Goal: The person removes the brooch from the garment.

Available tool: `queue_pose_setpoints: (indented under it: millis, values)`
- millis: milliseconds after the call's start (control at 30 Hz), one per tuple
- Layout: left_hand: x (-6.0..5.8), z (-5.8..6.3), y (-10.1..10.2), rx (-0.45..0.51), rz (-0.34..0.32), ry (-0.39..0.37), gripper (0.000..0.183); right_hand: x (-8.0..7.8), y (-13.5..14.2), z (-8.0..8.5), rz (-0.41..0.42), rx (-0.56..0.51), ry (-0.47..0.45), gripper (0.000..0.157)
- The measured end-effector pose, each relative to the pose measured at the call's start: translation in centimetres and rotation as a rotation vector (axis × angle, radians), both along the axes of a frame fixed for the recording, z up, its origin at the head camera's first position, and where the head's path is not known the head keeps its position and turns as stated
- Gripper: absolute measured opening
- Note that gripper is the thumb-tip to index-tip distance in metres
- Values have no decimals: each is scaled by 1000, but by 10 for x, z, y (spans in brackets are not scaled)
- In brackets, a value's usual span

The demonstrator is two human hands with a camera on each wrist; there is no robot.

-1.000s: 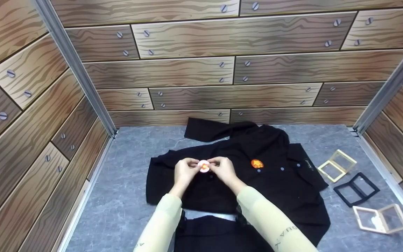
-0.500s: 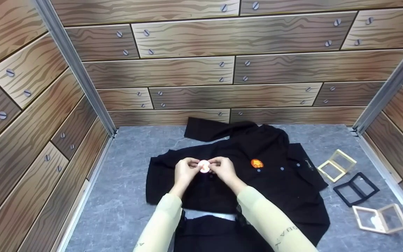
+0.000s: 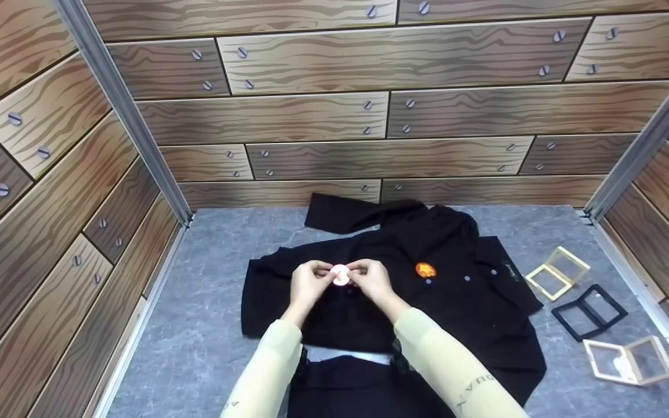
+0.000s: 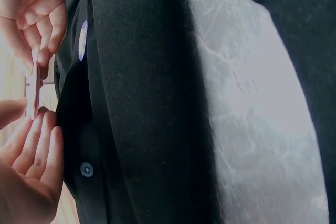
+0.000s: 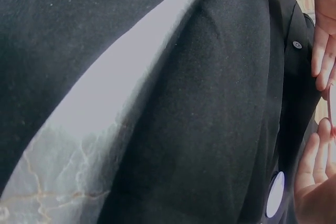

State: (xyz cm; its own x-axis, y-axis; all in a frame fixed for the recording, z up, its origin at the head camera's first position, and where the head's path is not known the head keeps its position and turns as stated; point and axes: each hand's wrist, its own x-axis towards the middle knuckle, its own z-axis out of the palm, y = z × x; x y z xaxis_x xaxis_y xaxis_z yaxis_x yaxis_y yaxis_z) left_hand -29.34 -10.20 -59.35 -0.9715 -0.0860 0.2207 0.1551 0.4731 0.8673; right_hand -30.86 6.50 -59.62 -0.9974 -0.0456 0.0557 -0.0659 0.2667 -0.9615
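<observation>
Close over a black button-up shirt (image 3: 462,313), both hands hold a small round badge (image 3: 340,275), white with a reddish-orange mark. My left hand (image 3: 308,285) pinches its left edge between thumb and fingers. On the opposite edge, my right hand (image 3: 373,284) pinches it the same way. From the left wrist, the badge (image 4: 35,90) appears edge-on, as a thin disc between the fingertips of both hands. An orange-and-yellow round badge (image 3: 425,270) sits on the shirt to the right, and in the right wrist view this badge (image 5: 275,194) shows at a steep slant.
Three open folding frames with clear windows lie at the right: a gold frame (image 3: 550,281), a black frame (image 3: 590,313) and a pale frame (image 3: 630,363). Wood-patterned walls (image 3: 311,116) enclose the grey marbled tabletop (image 3: 195,325). One shirt sleeve (image 3: 337,213) reaches toward the back wall.
The held badge has tilted slightly, so its face looks whiter and less orange than one second ago. Both hands keep nearly the same place and grip.
</observation>
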Motion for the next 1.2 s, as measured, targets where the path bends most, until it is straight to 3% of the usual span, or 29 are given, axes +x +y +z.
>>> queue_pose_setpoints:
  millis: [700,1200]
  values:
    - [1,0,9,-39,23,-36,12,1,13,-3,-28,52,79,14]
    - [3,-2,18,-37,1,-11,13,1,33,-6,-77,117,97,16]
